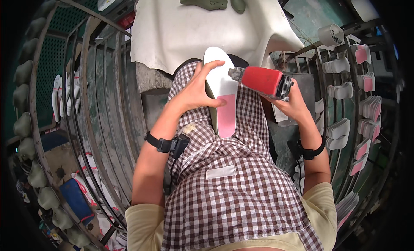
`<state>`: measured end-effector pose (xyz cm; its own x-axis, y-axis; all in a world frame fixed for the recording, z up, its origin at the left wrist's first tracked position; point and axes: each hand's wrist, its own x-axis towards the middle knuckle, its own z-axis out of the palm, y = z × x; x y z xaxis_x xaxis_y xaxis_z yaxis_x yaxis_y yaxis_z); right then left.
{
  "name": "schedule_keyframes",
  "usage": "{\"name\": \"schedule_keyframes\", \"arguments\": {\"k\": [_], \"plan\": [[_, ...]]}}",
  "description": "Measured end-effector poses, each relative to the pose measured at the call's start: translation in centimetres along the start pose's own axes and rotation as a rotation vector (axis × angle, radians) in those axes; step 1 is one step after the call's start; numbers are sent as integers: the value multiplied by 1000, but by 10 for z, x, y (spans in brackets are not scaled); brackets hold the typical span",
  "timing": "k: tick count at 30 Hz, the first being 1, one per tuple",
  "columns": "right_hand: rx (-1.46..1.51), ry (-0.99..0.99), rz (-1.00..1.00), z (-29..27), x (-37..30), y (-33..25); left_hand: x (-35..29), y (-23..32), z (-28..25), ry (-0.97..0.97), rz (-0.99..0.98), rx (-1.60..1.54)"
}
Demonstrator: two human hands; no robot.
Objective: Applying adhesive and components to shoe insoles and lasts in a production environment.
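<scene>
My left hand is closed round a green shoe last held sole up over my lap. An insole, white at the front and pink at the heel, lies flat along the last; my thumb and index finger press on its face. My right hand grips a red staple gun from the right side. The gun's dark nose is at the insole's right edge, near the forefoot; whether it touches, I cannot tell. My right fingers are partly hidden behind the tool.
Ahead is a bench under a pale sheet, with green shoe lasts at its far edge. To the right, a metal rack holds several insoles. Another metal rack stands left, with several lasts along its outer side.
</scene>
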<state>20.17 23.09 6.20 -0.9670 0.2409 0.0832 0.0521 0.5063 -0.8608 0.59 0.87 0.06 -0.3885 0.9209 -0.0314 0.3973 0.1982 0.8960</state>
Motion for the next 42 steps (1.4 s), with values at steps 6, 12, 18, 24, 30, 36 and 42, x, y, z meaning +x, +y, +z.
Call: {"name": "schedule_keyframes", "arguments": {"k": [6, 12, 18, 24, 30, 36, 42], "plan": [[-205, -48, -92, 17, 12, -1, -6, 3, 5, -36, -58, -40], [-166, -299, -113, 10, -43, -3, -6, -1, 3, -18, -2, -76], [-297, -324, 47, 15, -62, 0, 6, -7, -3, -22, 5, -56], [-603, 430, 341, -25, -82, 147, -14, -14, -4, 110, -19, -115], [-1149, 547, 575, -113, -198, 333, 4, -23, 29, 351, 234, -400], [-403, 353, 295, -8, -46, 216, -57, 50, -35, 897, 290, -594], [1678, -559, 216, 114, 52, -151, -108, 139, -106, 1207, 811, -483]]}}
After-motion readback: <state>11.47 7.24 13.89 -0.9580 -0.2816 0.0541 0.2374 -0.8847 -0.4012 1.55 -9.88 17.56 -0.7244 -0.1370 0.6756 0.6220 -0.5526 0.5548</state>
